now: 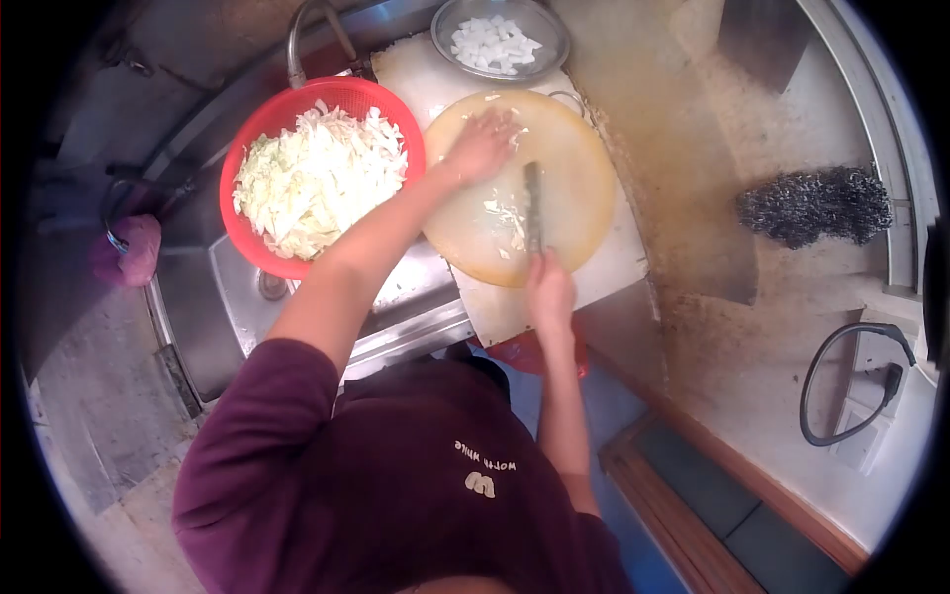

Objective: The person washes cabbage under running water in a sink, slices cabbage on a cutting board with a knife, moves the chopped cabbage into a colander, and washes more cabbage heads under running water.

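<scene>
My right hand is closed round the handle of a knife, whose blade points away from me over the round yellowish cutting board. On the far left part of the board lies my left hand, its fingers spread and somewhat blurred, with small pale scraps near the fingertips. More cabbage scraps are scattered just left of the blade. A red colander heaped with shredded cabbage stands left of the board, below my left forearm.
Behind the board is a metal bowl of white chunks. A faucet rises behind the colander, over the metal sink. At the right are a dark mesh-like bundle and a looped black cable.
</scene>
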The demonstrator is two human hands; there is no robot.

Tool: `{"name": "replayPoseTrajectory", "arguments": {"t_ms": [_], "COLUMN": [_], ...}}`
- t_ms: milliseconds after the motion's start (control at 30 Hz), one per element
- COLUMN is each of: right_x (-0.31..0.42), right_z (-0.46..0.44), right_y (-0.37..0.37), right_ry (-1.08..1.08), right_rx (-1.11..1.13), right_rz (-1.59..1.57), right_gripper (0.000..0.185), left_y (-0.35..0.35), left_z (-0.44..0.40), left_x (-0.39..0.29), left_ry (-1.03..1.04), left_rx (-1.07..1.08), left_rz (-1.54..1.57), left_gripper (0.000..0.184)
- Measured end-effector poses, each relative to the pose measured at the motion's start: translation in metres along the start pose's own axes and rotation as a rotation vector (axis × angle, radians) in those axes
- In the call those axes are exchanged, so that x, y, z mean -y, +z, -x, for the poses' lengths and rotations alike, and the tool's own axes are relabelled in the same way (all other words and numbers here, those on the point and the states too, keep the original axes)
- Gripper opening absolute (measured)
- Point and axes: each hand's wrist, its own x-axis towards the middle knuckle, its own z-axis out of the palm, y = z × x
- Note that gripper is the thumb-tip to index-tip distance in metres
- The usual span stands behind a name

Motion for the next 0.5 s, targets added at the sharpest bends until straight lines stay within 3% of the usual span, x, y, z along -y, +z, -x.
{"name": "replayPoseTrajectory", "arguments": {"t_ms": [67,167,267,367,400,500], "right_x": [-0.018,-0.033,-0.046,-0.042,-0.041,-0.037], "right_z": [-0.008,-0.015,-0.020,-0.032,-0.040,-0.065], "right_y": [-0.015,-0.041,-0.048,-0.051,-0.049,-0.036], "right_ry": [0.068,0.104,0.083,0.061,0.050,-0.014], "right_rx": [0.007,-0.033,-0.064,-0.062,-0.061,-0.094], "right_rz": [0.008,0.101,0.143,0.205,0.226,0.246], "right_gripper": [0.021,0.022,0.023,0.023,0.022,0.021], "left_y": [-0.003,-0.034,-0.021,-0.026,-0.025,-0.014], "left_z": [0.026,0.042,0.021,-0.001,-0.002,0.001], "left_x": [-0.017,-0.035,0.004,0.018,0.021,0.013], "left_ry": [0.178,0.201,-0.099,-0.519,-0.523,-0.346], "left_rx": [0.050,0.239,-0.040,-0.059,0.062,0.045], "left_rz": [0.086,0.394,0.158,-0.082,-0.035,-0.082], "left_gripper": [0.041,0.041,0.047,0.060,0.068,0.066]}}
